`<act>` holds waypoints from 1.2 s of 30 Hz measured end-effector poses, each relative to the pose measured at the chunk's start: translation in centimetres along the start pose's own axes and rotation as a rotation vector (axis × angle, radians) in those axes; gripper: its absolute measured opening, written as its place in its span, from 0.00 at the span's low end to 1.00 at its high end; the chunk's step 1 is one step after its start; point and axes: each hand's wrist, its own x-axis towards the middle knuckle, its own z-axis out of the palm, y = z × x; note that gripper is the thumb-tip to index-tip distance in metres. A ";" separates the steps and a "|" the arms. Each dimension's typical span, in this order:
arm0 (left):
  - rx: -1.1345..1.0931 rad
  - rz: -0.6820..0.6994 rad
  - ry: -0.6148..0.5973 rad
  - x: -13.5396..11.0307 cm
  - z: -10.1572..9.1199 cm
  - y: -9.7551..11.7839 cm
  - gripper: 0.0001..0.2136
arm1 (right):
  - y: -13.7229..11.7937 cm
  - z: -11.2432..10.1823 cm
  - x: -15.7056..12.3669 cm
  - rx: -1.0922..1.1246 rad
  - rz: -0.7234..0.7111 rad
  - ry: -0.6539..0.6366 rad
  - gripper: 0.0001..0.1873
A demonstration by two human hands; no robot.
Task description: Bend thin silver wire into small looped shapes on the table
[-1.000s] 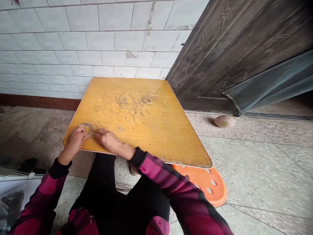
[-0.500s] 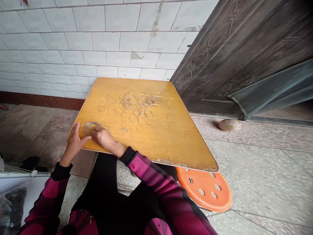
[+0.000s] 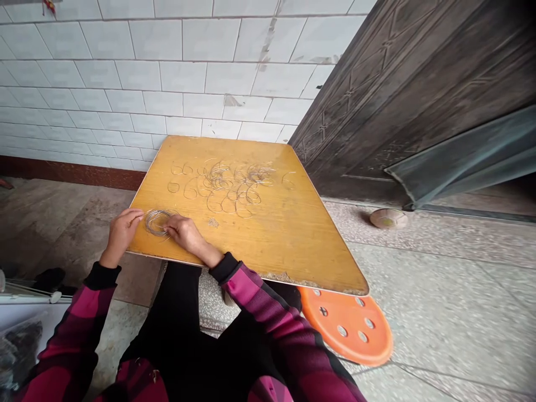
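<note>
A small stack of thin metal wire rings (image 3: 156,221) lies near the front left corner of a yellow wooden table (image 3: 288,234). My left hand (image 3: 121,230) rests at the table's left edge, its fingers curled against the stack's left side. On the stack's right side, my right hand (image 3: 184,231) pinches the rings with bent fingers. Further back on the table lies a loose spread of several more wire rings (image 3: 228,184), some overlapping.
An orange plastic stool (image 3: 349,329) with holes stands under the table's front right corner. A small ball (image 3: 385,218) lies on the floor by a dark metal door (image 3: 419,95). White tiled wall behind the table. Dark bags at the far left (image 3: 19,346).
My left hand has slid in from the table's edge and closed onto the ring stack. My right hand stayed on the stack. The view shifted slightly.
</note>
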 end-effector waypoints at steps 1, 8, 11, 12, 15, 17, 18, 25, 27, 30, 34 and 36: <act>0.006 0.002 0.004 0.4 -0.2 0.0 0.12 | 0.1 0.0 -0.1 -0.006 0.005 0.000 0.07; 0.019 -0.043 0.115 4.1 -2.1 -1.1 0.14 | -0.2 0.0 -0.2 -0.321 -0.093 -0.158 0.11; -0.016 -0.096 0.212 6.3 -2.6 -1.2 0.14 | -0.9 0.2 -0.3 -0.430 -0.121 -0.221 0.11; -0.039 -0.116 0.236 6.9 -2.6 -1.0 0.14 | -1.1 0.2 -0.3 -0.444 -0.123 -0.233 0.11; -0.089 -0.137 0.262 8.2 -1.8 1.0 0.16 | -1.7 -0.1 -0.3 -0.397 -0.113 -0.197 0.10; -0.115 -0.101 0.242 8.2 -0.4 3.2 0.15 | -1.9 -0.9 -0.5 -0.268 -0.087 -0.100 0.09; -0.134 -0.077 0.224 8.1 0.4 4.6 0.13 | -1.9 -1.4 -0.7 -0.180 -0.048 -0.029 0.09; -0.465 0.019 0.054 5.3 7.8 13.4 0.09 | -1.6 -6.4 -6.2 0.752 0.442 0.379 0.13; -0.530 0.017 -0.018 4.8 10.1 15.1 0.08 | -1.9 -7.1 -8.3 0.900 0.427 0.466 0.16; -0.621 -0.017 -0.127 4.1 13.2 17.2 0.08 | -2.1 -7.6 -10.7 0.874 0.377 0.596 0.13; -0.713 -0.056 -0.216 3.3 15.8 18.8 0.08 | -1.6 -8.3 -12.6 0.630 0.346 0.714 0.07; -0.770 -0.104 -0.238 3.2 16.3 19.0 0.08 | -1.3 -8.7 -13.4 0.511 0.314 0.748 0.04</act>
